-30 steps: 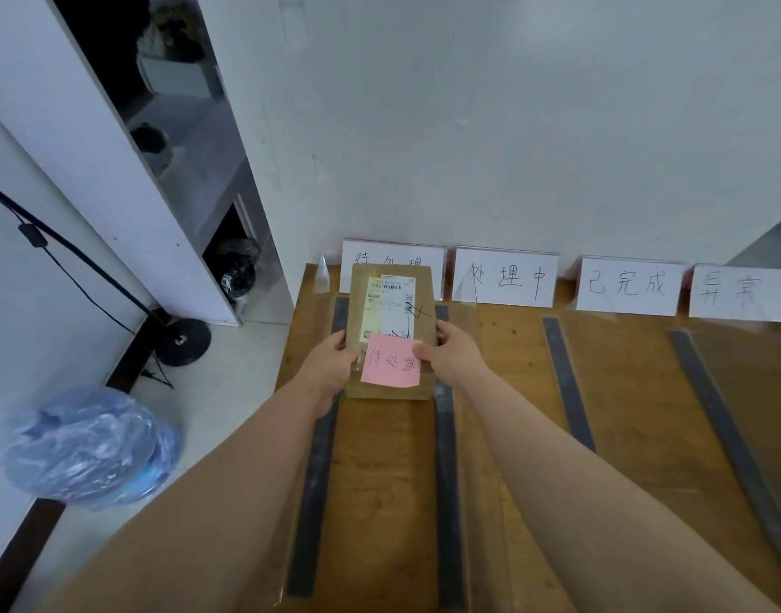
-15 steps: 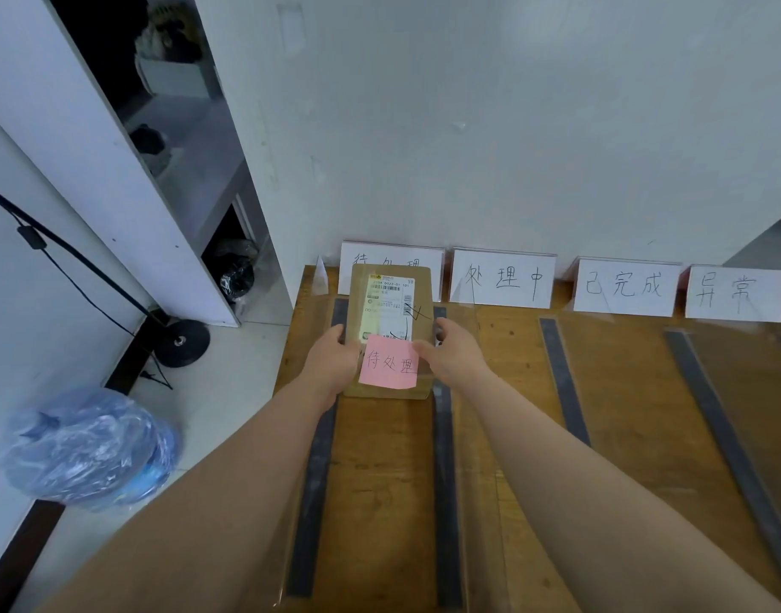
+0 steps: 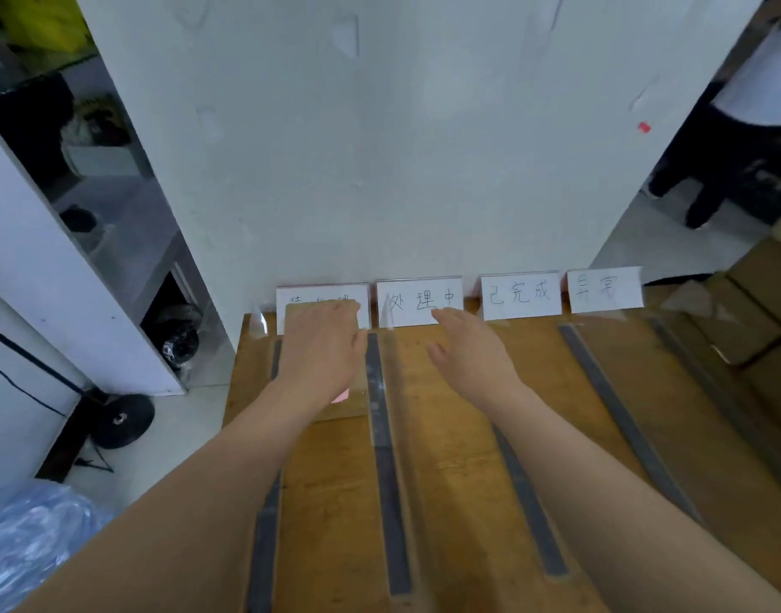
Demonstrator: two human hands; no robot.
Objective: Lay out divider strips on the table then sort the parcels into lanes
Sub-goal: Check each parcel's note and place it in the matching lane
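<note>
Now we see the parcel (image 3: pixel 354 409) lying on the surface (image 3: pixel 446 457) just in front of the leftmost sign (image 3: pixel 291 298), between two divider strips (image 3: pixel 382 426). Our left hand (image 3: pixel 322 351) rests flat on it, fingers straight; our right hand (image 3: pixel 472 356) is held to the right of that sign, fingers loosely spread.

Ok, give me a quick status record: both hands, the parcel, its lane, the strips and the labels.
left hand: fingers straight, laid flat over the parcel
right hand: open, holds nothing, over the second lane from the left
parcel: brown, flat on the table, leftmost lane, far end by the cards
pink note: on the parcel, mostly hidden under the left hand
divider strips: dark, laid lengthwise, at least four visible
label cards: four, standing along the far edge
</note>
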